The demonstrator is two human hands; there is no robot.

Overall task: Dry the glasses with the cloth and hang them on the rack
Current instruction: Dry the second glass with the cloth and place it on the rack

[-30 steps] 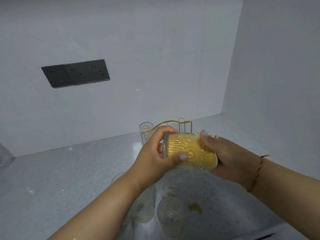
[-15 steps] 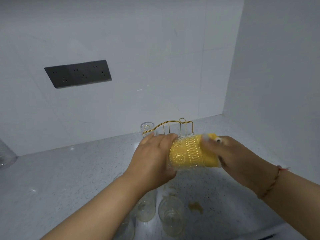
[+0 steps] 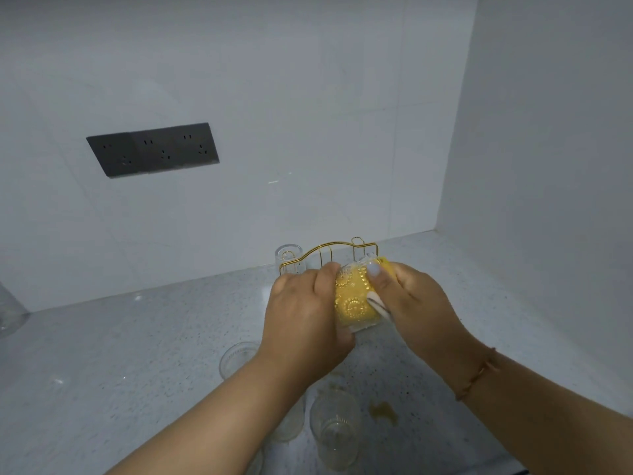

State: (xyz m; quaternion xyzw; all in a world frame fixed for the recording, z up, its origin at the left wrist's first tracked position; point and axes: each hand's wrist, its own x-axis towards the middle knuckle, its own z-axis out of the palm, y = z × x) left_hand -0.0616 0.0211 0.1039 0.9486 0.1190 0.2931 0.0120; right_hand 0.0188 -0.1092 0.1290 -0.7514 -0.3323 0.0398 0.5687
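My left hand (image 3: pixel 306 315) grips the base end of a clear embossed glass (image 3: pixel 352 299) held sideways above the counter. A yellow cloth (image 3: pixel 385 264) fills the inside of the glass and shows through its wall. My right hand (image 3: pixel 411 303) holds the cloth at the glass's mouth, thumb pressed on the glass. Just behind my hands stands the gold wire rack (image 3: pixel 329 250), with one clear glass (image 3: pixel 288 257) upside down at its left end. Three more clear glasses stand on the counter below my arms: one left (image 3: pixel 236 358), one under my left wrist (image 3: pixel 291 426), one nearer the front (image 3: pixel 337 430).
The grey speckled counter (image 3: pixel 137 354) meets white walls behind and on the right. A brownish stain (image 3: pixel 383 409) lies beside the front glass. A dark socket panel (image 3: pixel 154 149) is on the back wall. A clear container (image 3: pixel 8 310) sits at the far left edge.
The glass has turned in my hands and moved slightly up toward the rack. My right hand has shifted over the mouth, with a white striped edge of cloth now showing.
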